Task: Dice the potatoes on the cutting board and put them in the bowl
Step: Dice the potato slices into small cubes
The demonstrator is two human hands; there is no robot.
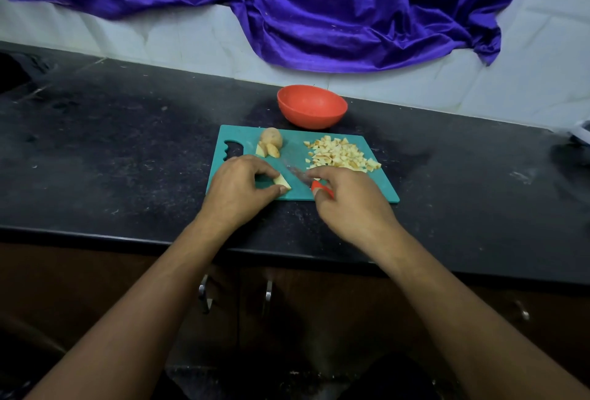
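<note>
A teal cutting board (367,182) lies on the black counter. My left hand (241,190) pinches a potato wedge (282,181) at the board's near edge. My right hand (351,204) grips a knife by its red handle (321,188); the blurred blade (297,173) points up-left toward the wedge. A pile of diced potato (341,154) covers the board's right part. An uncut potato piece with a few wedges (270,144) sits at the board's far left. Behind the board stands an orange bowl (312,106), nothing visible inside.
The black counter (127,150) stretches wide on both sides, its front edge just below my wrists. Purple cloth (319,10) hangs on the white tiled wall behind. Cabinet handles (204,294) show under the counter. A dark object (574,150) sits at the far right.
</note>
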